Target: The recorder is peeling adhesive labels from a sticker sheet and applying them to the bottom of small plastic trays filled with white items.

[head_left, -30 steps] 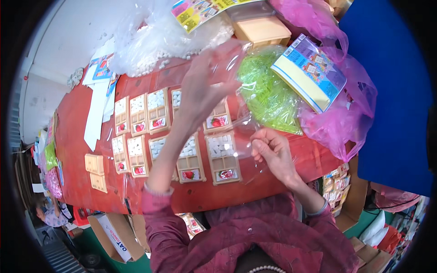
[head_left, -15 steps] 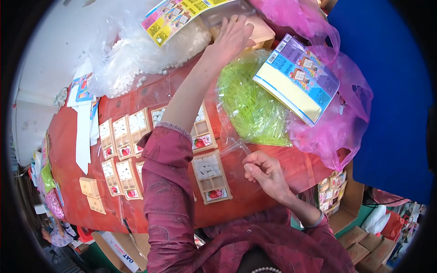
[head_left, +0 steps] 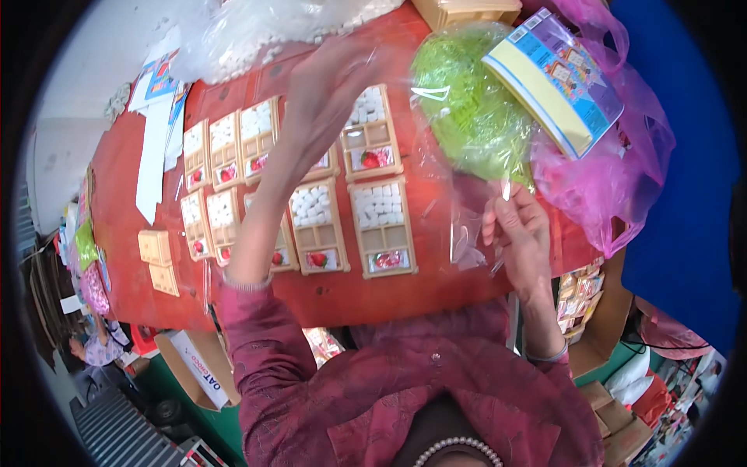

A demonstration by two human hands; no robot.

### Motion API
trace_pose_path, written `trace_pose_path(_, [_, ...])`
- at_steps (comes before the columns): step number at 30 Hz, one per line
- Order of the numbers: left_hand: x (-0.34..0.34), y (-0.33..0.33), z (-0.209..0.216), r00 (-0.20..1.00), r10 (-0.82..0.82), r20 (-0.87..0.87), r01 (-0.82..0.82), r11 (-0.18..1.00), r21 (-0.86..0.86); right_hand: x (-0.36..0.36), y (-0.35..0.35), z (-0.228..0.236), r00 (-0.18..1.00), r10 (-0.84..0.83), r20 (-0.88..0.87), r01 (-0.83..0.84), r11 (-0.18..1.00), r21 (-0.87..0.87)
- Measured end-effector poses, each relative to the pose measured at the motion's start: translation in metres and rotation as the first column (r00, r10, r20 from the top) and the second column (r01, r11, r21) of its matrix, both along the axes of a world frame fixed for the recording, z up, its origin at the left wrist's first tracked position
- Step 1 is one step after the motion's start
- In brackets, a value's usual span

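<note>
My left hand (head_left: pixel 331 82) is over the far row of trays, blurred by motion, so its finger pose and anything in it are unclear. My right hand (head_left: pixel 520 229) is closed in a pinch on clear plastic film (head_left: pixel 467 241), which hangs beside the fingers. Left of it are two rows of small beige compartment trays (head_left: pixel 381 227), with white pieces in one part and a red strawberry-like piece in another. My left forearm hides parts of several trays. Just beyond the right hand lies a clear bag of bright green strips (head_left: pixel 459 101).
A printed card stack (head_left: pixel 556 82) rests by a pink plastic bag (head_left: pixel 646 163). At the back are a bag of white pieces (head_left: pixel 257 35) and stacked beige trays (head_left: pixel 467 12). Two beige pieces (head_left: pixel 156 247) and white card strips (head_left: pixel 152 167) lie left. Cardboard boxes (head_left: pixel 198 370) stand below the table.
My left hand has come back from the stacked beige trays at the back to above the tray rows. My right hand has moved slightly right and away from me, and the view has shifted.
</note>
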State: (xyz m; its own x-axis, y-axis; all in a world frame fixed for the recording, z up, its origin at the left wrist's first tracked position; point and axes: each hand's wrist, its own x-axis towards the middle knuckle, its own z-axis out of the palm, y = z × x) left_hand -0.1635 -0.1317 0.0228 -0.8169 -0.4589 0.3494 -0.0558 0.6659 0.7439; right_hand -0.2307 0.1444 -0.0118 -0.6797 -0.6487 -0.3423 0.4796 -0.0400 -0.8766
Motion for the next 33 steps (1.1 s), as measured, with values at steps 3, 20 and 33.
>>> trace_pose_path(3, [0.078, 0.047, 0.001, 0.965, 0.175, 0.196, -0.214, 0.956, 0.202, 0.006, 0.005, -0.003, 1.000, -0.027, -0.014, 0.027, 0.999, -0.035])
trace_pose_path(20, [0.136, 0.160, -0.077, 0.869, 0.063, 0.491, 0.136, 0.923, -0.361, 0.037, 0.024, -0.009, 0.990, -0.001, -0.139, 0.003, 1.000, 0.018])
trace_pose_path(33, [0.146, 0.153, -0.055, 0.947, 0.029, 0.320, 0.019, 0.989, -0.145, 0.016, -0.132, -0.029, 0.958, 0.212, -0.193, -0.230, 0.970, -0.080])
